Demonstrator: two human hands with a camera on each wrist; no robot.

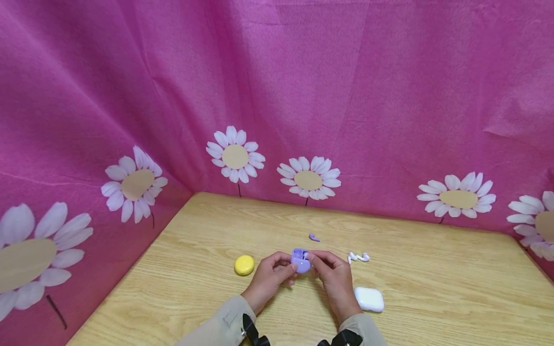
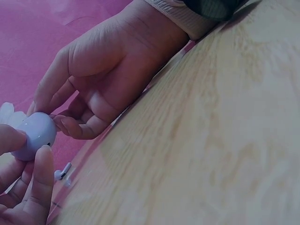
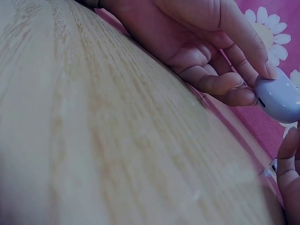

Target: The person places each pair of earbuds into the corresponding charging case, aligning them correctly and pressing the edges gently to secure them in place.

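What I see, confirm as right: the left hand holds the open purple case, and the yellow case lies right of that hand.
Wrong side: in the head view, the yellow case lies left of the left hand. That hand does hold the open purple case.

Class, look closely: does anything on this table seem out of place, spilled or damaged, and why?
Nothing looks spilled or damaged. Slightly out of place: a purple earbud lies loose on the table beyond the open purple case, and white earbuds lie outside the closed white case. That looks odd because earbuds usually sit inside cases.
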